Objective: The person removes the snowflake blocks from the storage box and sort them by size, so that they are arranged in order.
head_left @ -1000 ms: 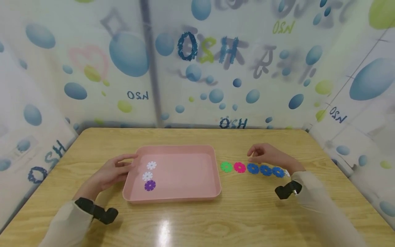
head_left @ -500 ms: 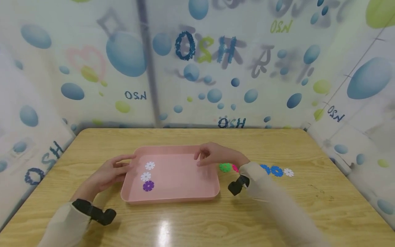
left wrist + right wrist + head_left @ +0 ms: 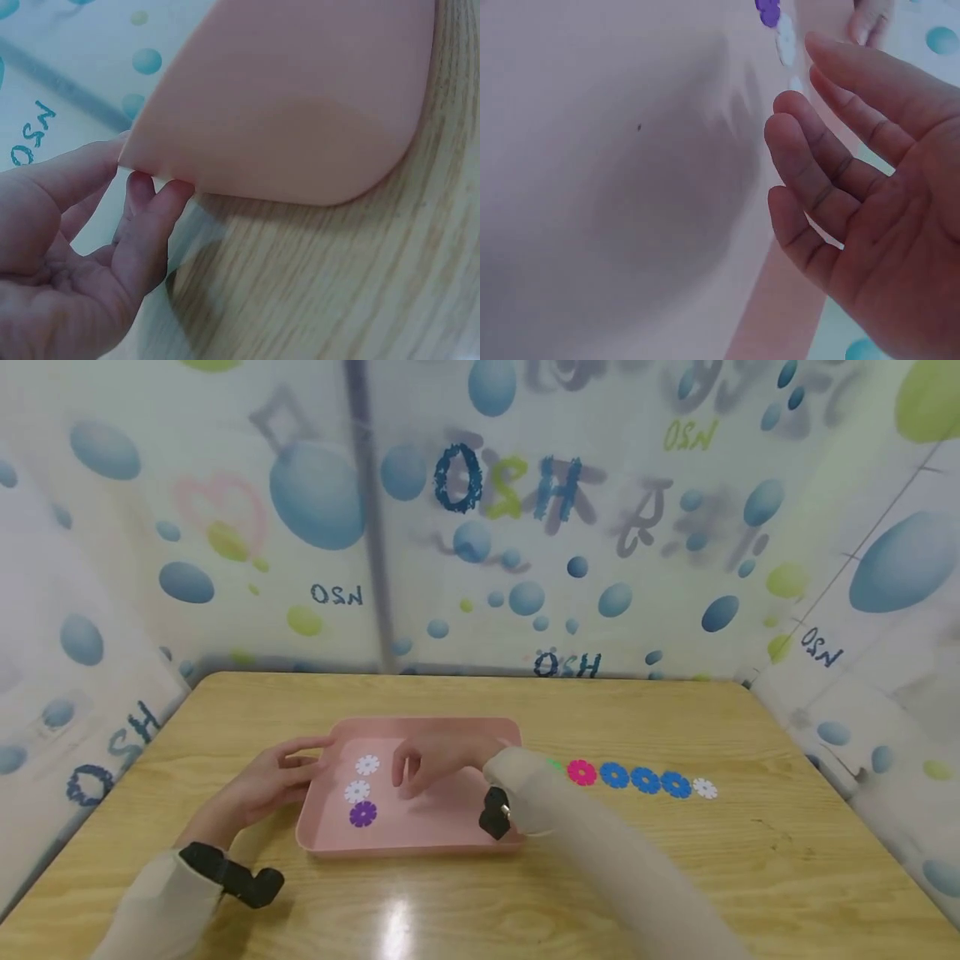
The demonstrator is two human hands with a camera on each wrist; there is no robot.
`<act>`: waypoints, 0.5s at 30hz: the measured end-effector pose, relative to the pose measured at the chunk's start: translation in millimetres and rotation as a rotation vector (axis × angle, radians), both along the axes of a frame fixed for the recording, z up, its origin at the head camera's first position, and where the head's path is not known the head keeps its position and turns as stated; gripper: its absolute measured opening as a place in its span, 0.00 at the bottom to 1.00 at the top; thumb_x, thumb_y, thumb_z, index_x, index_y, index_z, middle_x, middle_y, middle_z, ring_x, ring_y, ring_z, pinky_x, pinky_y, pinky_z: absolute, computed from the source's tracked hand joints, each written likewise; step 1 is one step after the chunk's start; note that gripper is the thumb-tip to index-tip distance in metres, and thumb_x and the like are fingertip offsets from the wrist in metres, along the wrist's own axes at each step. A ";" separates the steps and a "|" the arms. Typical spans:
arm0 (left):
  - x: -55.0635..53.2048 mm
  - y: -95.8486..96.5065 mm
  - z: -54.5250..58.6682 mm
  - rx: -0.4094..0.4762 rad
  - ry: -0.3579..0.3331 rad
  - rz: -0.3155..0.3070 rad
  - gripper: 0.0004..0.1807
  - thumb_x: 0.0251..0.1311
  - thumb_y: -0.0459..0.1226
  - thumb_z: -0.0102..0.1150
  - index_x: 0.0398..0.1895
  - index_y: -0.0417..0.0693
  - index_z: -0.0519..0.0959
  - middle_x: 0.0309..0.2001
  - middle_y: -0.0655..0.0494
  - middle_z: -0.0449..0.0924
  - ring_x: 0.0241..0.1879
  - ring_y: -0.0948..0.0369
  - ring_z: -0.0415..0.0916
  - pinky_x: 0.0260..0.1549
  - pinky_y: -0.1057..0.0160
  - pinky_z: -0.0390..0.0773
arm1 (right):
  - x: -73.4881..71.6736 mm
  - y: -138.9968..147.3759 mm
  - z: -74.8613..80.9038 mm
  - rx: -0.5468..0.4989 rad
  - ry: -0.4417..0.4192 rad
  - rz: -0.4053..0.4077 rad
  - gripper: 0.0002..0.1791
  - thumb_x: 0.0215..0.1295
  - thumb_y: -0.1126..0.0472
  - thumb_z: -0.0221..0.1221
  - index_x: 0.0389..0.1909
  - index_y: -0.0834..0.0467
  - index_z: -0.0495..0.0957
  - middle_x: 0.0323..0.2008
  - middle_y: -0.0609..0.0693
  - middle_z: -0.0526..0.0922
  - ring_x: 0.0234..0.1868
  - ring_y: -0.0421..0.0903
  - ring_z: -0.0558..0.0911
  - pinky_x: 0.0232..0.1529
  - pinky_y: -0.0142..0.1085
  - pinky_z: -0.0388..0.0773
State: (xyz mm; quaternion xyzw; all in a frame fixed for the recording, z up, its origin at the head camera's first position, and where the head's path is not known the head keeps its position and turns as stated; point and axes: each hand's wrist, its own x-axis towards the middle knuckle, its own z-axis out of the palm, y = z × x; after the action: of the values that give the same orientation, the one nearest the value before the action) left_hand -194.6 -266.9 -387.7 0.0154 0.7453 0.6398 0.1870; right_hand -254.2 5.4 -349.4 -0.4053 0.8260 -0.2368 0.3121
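Note:
A pink tray lies on the wooden table. Inside it, along the left, sit two white snowflake discs and a purple snowflake disc. My left hand touches the tray's left wall; in the left wrist view its fingertips rest against the outside, near the rim. Over the middle of the tray hovers my right hand, just right of the discs. The right wrist view shows its fingers loosely bent and spread, with nothing between them, casting a shadow on the tray floor.
Right of the tray runs a row of discs: a green one mostly behind the right sleeve, a pink one, three blue ones and a white one. A patterned curtain hangs behind the table.
My right hand has swept left from above the blue discs, across the tray's right wall, to the tray's middle. My left hand stays at the tray's left side. The discs have not moved.

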 end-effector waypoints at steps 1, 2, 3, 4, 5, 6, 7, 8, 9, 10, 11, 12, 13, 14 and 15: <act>0.2 -0.2 0.0 -0.001 -0.002 -0.001 0.33 0.63 0.41 0.53 0.68 0.41 0.55 0.61 0.30 0.55 0.49 0.55 0.72 0.47 0.57 0.75 | 0.7 -5.1 -0.9 0.001 0.005 0.017 0.05 0.57 0.58 0.63 0.34 0.49 0.78 0.33 0.42 0.78 0.35 0.39 0.75 0.37 0.29 0.73; 0.3 -0.3 0.1 0.000 -0.002 -0.001 0.33 0.63 0.41 0.53 0.68 0.41 0.55 0.61 0.30 0.55 0.49 0.55 0.72 0.47 0.57 0.75 | 1.3 -10.4 -1.3 -0.003 0.012 0.035 0.06 0.56 0.59 0.63 0.34 0.50 0.78 0.33 0.42 0.78 0.35 0.39 0.75 0.36 0.28 0.73; 0.1 -0.2 0.3 0.004 -0.002 0.001 0.33 0.63 0.41 0.53 0.68 0.41 0.55 0.61 0.30 0.56 0.48 0.55 0.73 0.47 0.57 0.75 | 1.8 -15.2 -1.6 -0.006 0.013 0.047 0.06 0.56 0.60 0.64 0.35 0.51 0.77 0.32 0.43 0.78 0.34 0.39 0.74 0.36 0.27 0.73; -0.1 -0.2 0.6 0.005 0.000 0.001 0.33 0.63 0.41 0.54 0.68 0.40 0.55 0.60 0.30 0.56 0.48 0.55 0.73 0.47 0.57 0.75 | 2.3 -20.0 -1.5 -0.010 0.017 0.057 0.07 0.56 0.60 0.64 0.35 0.51 0.77 0.32 0.43 0.77 0.34 0.39 0.74 0.35 0.27 0.73; -0.6 -0.1 0.9 0.007 0.003 -0.001 0.33 0.63 0.41 0.54 0.68 0.40 0.55 0.60 0.30 0.56 0.48 0.55 0.73 0.47 0.57 0.75 | 2.8 -24.7 -1.2 -0.013 0.019 0.063 0.08 0.55 0.61 0.65 0.35 0.52 0.77 0.32 0.43 0.77 0.34 0.39 0.74 0.35 0.26 0.73; -1.1 0.0 1.2 0.008 0.007 -0.002 0.33 0.63 0.40 0.54 0.68 0.40 0.55 0.60 0.30 0.56 0.48 0.56 0.72 0.47 0.58 0.75 | 3.2 -29.1 -0.8 -0.015 0.025 0.071 0.09 0.54 0.62 0.65 0.35 0.53 0.77 0.32 0.44 0.77 0.33 0.39 0.74 0.34 0.25 0.73; -1.5 0.0 1.4 0.010 0.008 -0.003 0.33 0.63 0.40 0.54 0.68 0.40 0.55 0.60 0.30 0.56 0.48 0.56 0.72 0.47 0.58 0.75 | 3.7 -33.4 -0.7 -0.018 0.026 0.077 0.09 0.53 0.62 0.66 0.35 0.54 0.77 0.32 0.45 0.77 0.33 0.39 0.74 0.34 0.25 0.73; -1.9 -0.2 1.5 0.012 0.010 -0.003 0.33 0.63 0.40 0.54 0.68 0.40 0.55 0.61 0.30 0.56 0.48 0.57 0.72 0.47 0.58 0.75 | 4.0 -37.2 -0.9 -0.021 0.025 0.091 0.10 0.53 0.63 0.66 0.36 0.55 0.77 0.32 0.45 0.77 0.34 0.39 0.74 0.34 0.24 0.73; -2.1 -0.3 1.4 0.013 0.010 -0.003 0.33 0.63 0.40 0.54 0.68 0.40 0.55 0.61 0.30 0.56 0.48 0.57 0.72 0.46 0.58 0.75 | 4.4 -40.7 -1.5 -0.021 0.025 0.105 0.11 0.52 0.64 0.67 0.37 0.56 0.78 0.33 0.45 0.77 0.34 0.39 0.74 0.35 0.23 0.73; -2.2 -0.6 1.2 0.016 0.009 -0.004 0.33 0.63 0.39 0.54 0.68 0.40 0.55 0.61 0.30 0.55 0.48 0.57 0.72 0.46 0.58 0.76 | 4.8 -43.9 -2.0 -0.019 0.029 0.121 0.12 0.51 0.64 0.67 0.37 0.56 0.78 0.34 0.45 0.78 0.35 0.38 0.74 0.36 0.22 0.73; -2.2 -0.7 0.9 0.019 0.007 -0.005 0.33 0.63 0.39 0.54 0.68 0.40 0.55 0.61 0.30 0.55 0.48 0.58 0.72 0.46 0.58 0.76 | 5.2 -46.7 -2.8 -0.014 0.031 0.136 0.13 0.50 0.64 0.68 0.38 0.57 0.78 0.34 0.45 0.78 0.35 0.38 0.75 0.36 0.22 0.73; -1.9 -1.0 0.5 0.021 0.006 -0.005 0.33 0.63 0.39 0.54 0.68 0.39 0.55 0.61 0.30 0.55 0.48 0.58 0.72 0.46 0.58 0.76 | 5.6 -49.0 -4.1 -0.009 0.029 0.143 0.14 0.49 0.64 0.68 0.38 0.58 0.78 0.35 0.45 0.78 0.35 0.38 0.75 0.36 0.22 0.72; -1.7 -1.1 0.1 0.023 0.003 -0.007 0.33 0.63 0.39 0.54 0.68 0.40 0.55 0.61 0.30 0.55 0.48 0.58 0.72 0.46 0.58 0.76 | 5.9 -51.0 -5.3 -0.001 0.027 0.148 0.15 0.49 0.64 0.69 0.38 0.57 0.78 0.35 0.45 0.78 0.36 0.37 0.75 0.37 0.21 0.72; -1.5 -1.2 -0.3 0.024 0.001 -0.007 0.33 0.63 0.39 0.54 0.68 0.40 0.55 0.61 0.30 0.55 0.48 0.57 0.72 0.46 0.58 0.76 | 6.0 -52.7 -6.7 0.009 0.030 0.150 0.15 0.48 0.64 0.69 0.38 0.57 0.78 0.35 0.45 0.77 0.36 0.37 0.74 0.37 0.21 0.72; -1.2 -1.2 -1.0 0.026 0.000 -0.008 0.32 0.63 0.39 0.54 0.67 0.40 0.55 0.61 0.30 0.56 0.48 0.57 0.72 0.46 0.58 0.76 | 6.2 -54.0 -8.2 0.017 0.038 0.153 0.15 0.48 0.63 0.69 0.38 0.56 0.78 0.35 0.45 0.77 0.35 0.37 0.74 0.36 0.21 0.71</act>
State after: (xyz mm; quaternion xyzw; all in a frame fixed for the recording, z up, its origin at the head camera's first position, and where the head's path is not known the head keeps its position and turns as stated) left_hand -195.9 -268.1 -388.7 0.0208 0.7369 0.6486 0.1896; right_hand -248.0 -48.6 -357.6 -0.4687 0.8005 -0.1975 0.3172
